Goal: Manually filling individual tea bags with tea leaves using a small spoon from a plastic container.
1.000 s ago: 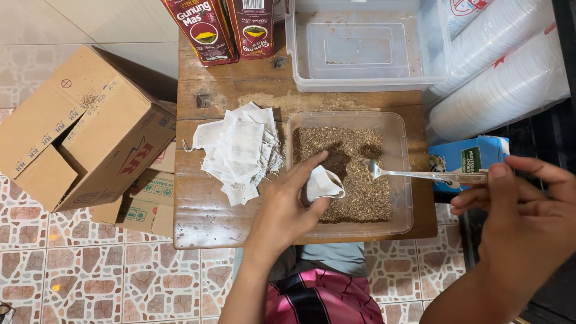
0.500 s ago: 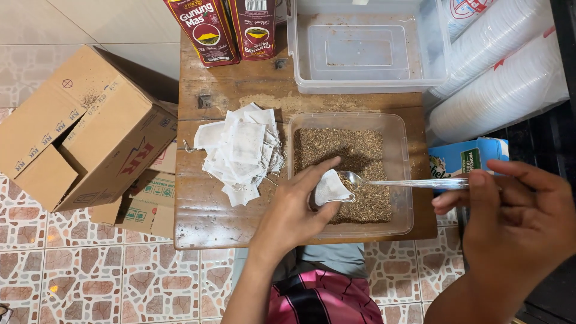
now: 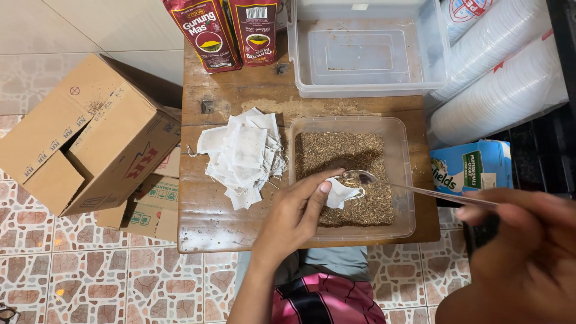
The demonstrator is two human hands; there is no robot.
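Note:
My left hand holds a small white filter bag open over a clear plastic tub of loose brown dried leaves. My right hand, blurred at the lower right, grips the handle of a metal spoon. The spoon's bowl, carrying some leaves, rests at the mouth of the bag. A pile of empty white filter bags lies on the wooden table just left of the tub.
An empty clear tub stands at the table's back, beside two dark red packets. Cardboard boxes sit on the tiled floor to the left. Stacked white cups in plastic sleeves and a blue carton are on the right.
The spoon went down into the leaves, came up loaded and now sits at the bag's mouth. My right hand dropped lower and closer; the left hand shifted slightly.

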